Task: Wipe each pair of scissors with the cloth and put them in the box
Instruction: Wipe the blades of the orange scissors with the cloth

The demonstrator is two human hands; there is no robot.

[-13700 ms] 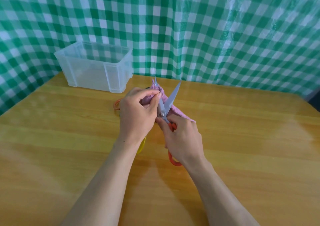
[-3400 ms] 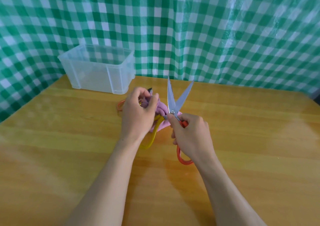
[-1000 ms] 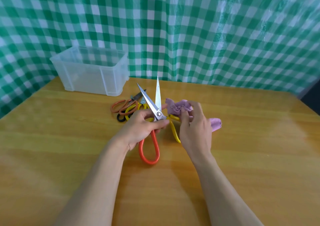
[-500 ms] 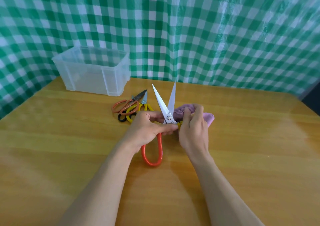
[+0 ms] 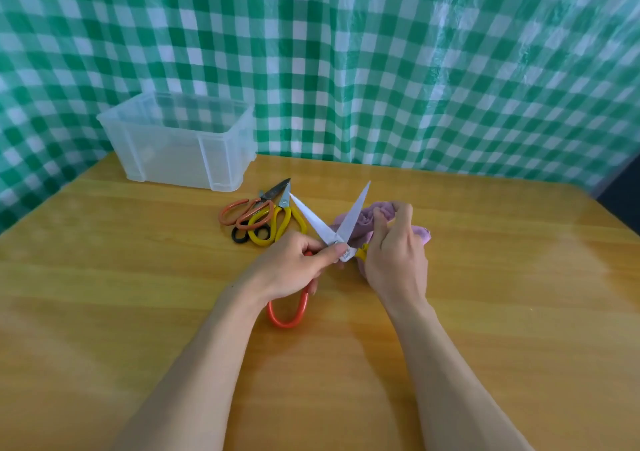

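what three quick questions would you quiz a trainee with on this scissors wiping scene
1. True or false: the blades of the held scissors are closed together.
2. Which hand holds the cloth? A. left hand B. right hand C. neither
3. Fill in: the spare scissors lie on the ___, outside the box.

Key: 1 false, the blades are spread apart. 2 B. 3 table.
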